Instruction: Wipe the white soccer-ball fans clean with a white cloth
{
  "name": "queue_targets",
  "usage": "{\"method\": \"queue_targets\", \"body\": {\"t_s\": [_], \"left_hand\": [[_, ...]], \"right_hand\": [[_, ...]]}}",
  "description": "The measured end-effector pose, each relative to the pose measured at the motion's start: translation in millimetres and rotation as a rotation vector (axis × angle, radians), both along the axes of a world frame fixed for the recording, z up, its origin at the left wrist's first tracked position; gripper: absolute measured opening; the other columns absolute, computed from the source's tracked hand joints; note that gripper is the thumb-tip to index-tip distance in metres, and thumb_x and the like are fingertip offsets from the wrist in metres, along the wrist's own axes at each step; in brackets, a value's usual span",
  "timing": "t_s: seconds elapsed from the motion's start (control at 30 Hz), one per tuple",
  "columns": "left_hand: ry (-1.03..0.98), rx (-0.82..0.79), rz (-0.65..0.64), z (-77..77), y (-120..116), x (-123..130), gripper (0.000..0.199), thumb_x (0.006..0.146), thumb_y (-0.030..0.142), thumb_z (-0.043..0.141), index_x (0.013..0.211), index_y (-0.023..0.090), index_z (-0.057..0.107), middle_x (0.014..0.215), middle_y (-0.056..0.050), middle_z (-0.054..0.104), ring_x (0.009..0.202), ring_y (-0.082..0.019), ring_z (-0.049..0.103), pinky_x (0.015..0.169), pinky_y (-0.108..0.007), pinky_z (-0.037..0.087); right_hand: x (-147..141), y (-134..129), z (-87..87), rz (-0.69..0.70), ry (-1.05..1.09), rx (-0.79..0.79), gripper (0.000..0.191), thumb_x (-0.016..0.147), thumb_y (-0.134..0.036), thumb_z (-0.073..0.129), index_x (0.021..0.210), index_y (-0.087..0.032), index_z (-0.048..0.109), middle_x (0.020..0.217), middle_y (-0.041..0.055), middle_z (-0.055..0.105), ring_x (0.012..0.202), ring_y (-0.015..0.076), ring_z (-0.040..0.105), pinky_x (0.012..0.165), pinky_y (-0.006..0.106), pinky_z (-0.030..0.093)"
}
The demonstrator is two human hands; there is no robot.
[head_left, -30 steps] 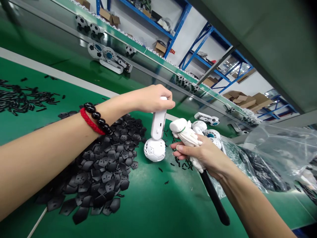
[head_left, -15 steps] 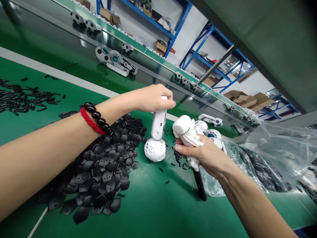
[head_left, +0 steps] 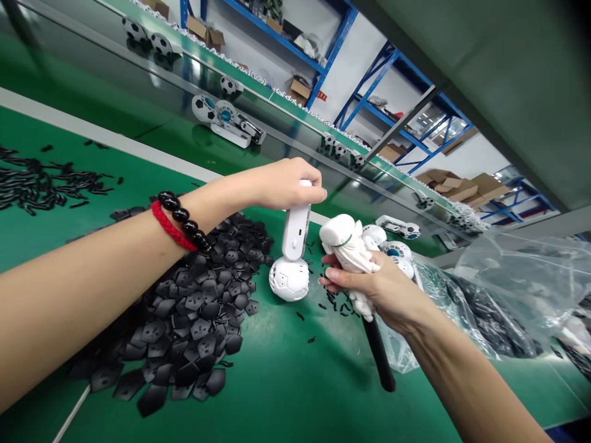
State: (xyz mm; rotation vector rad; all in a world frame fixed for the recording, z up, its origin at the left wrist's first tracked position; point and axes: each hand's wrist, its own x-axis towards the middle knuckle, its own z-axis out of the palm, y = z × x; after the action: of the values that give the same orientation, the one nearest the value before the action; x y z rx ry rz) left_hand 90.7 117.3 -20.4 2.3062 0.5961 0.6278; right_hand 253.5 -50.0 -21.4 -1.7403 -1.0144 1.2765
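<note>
My left hand [head_left: 293, 183] grips the top of a white plastic device [head_left: 296, 232], whose round white end [head_left: 289, 279] rests on the green table. In my right hand [head_left: 357, 280] is a hammer-like tool [head_left: 348, 246], its head wrapped in white cloth and its black handle pointing down toward me. The wrapped head is to the right of the device, apart from it. Left of the device lies a pile of black pentagonal pieces [head_left: 198, 326], partly hidden by my left forearm.
Small black parts [head_left: 46, 183] lie at the far left. A conveyor [head_left: 152, 138] beyond carries white devices [head_left: 229, 120] and football-patterned pieces. More white devices [head_left: 396, 251] and clear plastic bags [head_left: 480, 314] are at the right.
The wrapped tool has tilted slightly in my right hand, its handle end swinging down and right. Fingers of that hand have loosened a little. Devices on the near belt have moved right; those behind moved left.
</note>
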Motion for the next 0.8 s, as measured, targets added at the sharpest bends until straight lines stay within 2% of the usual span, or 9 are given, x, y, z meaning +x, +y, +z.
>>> {"method": "queue_targets", "body": {"t_s": [0.1, 0.2, 0.4, 0.53, 0.7, 0.8], "left_hand": [[-0.007, -0.011, -0.002, -0.4, 0.1, -0.8, 0.018, 0.079, 0.033, 0.055, 0.071, 0.018, 0.063, 0.072, -0.003, 0.063, 0.066, -0.017, 0.053, 0.057, -0.030, 0.033], [-0.010, -0.020, -0.003, -0.4, 0.2, -1.1, 0.019, 0.078, 0.034, 0.055, 0.070, 0.019, 0.063, 0.072, -0.004, 0.063, 0.066, -0.018, 0.054, 0.057, -0.031, 0.032], [0.002, -0.033, -0.005, 0.0, 1.2, -0.9, 0.019, 0.079, 0.034, 0.055, 0.072, 0.018, 0.063, 0.074, -0.005, 0.064, 0.067, -0.019, 0.053, 0.059, -0.031, 0.032], [0.016, -0.024, -0.028, -0.7, 1.8, -3.0, 0.022, 0.081, 0.036, 0.052, 0.074, 0.018, 0.062, 0.076, -0.004, 0.064, 0.067, -0.018, 0.052, 0.059, -0.030, 0.033], [-0.008, -0.055, -0.050, -3.6, 2.7, -5.8, 0.023, 0.083, 0.038, 0.051, 0.076, 0.019, 0.062, 0.076, -0.002, 0.063, 0.068, -0.017, 0.052, 0.060, -0.029, 0.033], [-0.020, -0.066, -0.061, -4.7, 2.9, -6.7, 0.022, 0.082, 0.037, 0.052, 0.072, 0.019, 0.060, 0.073, 0.000, 0.061, 0.067, -0.016, 0.051, 0.060, -0.030, 0.033]], "right_hand": [[-1.4, 1.7, -2.7, 0.043, -0.005, 0.002, 0.032, 0.056, -0.031, 0.089, 0.073, -0.016, 0.066, 0.071, 0.0000, 0.065, 0.069, 0.0176, 0.066, 0.068, 0.031, 0.053], [-2.8, 4.2, -5.4, 0.054, -0.015, 0.012, 0.027, 0.062, -0.032, 0.085, 0.071, -0.018, 0.064, 0.071, -0.0011, 0.061, 0.071, 0.0168, 0.064, 0.062, 0.029, 0.050], [-6.2, 4.5, -8.8, 0.017, -0.017, 0.006, 0.027, 0.064, -0.031, 0.082, 0.074, -0.019, 0.061, 0.069, -0.0040, 0.053, 0.057, 0.0087, 0.043, 0.048, 0.023, 0.038], [-7.4, 4.7, -10.1, -0.049, 0.019, -0.017, 0.033, 0.062, -0.032, 0.085, 0.080, -0.019, 0.062, 0.070, -0.0040, 0.054, 0.054, 0.0084, 0.045, 0.046, 0.023, 0.041], [-6.3, 6.3, -9.9, -0.062, 0.066, -0.024, 0.048, 0.056, -0.031, 0.090, 0.096, -0.019, 0.068, 0.087, 0.0001, 0.063, 0.059, 0.0088, 0.050, 0.048, 0.022, 0.046], [-6.7, 6.0, -7.9, -0.032, 0.069, -0.051, 0.046, 0.053, -0.032, 0.091, 0.091, -0.017, 0.069, 0.075, -0.0010, 0.061, 0.057, 0.0096, 0.051, 0.050, 0.024, 0.047]]}}
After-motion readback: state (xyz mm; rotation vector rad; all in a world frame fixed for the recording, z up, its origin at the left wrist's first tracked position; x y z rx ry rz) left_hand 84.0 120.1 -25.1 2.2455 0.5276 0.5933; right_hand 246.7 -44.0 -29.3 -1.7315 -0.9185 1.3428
